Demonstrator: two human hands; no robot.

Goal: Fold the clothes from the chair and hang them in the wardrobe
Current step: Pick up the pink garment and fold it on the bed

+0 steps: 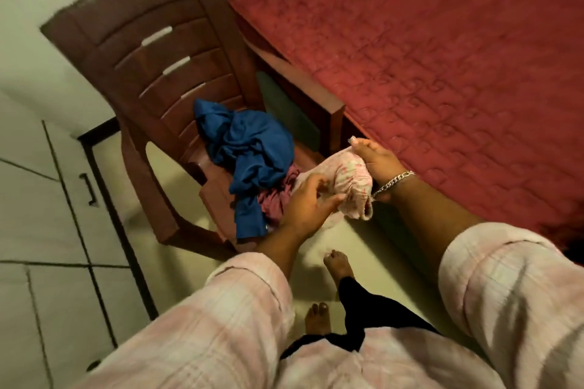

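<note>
A brown plastic chair [151, 73] stands by the bed. On its seat lies a crumpled blue garment [249, 155] over a maroon garment [278, 196]. In front of the seat I hold a pale pink floral garment [350, 180] bunched between both hands. My right hand [377, 161], with a chain bracelet on the wrist, grips its upper right part. My left hand [311, 202] pinches its lower left edge with curled fingers. Part of the pink cloth is hidden behind my left hand.
A bed with a red quilted cover [442, 57] fills the right side, its wooden frame [316, 95] next to the chair. White cabinet doors with a dark handle [88, 189] are at the left. My bare feet [338, 265] stand on the pale floor.
</note>
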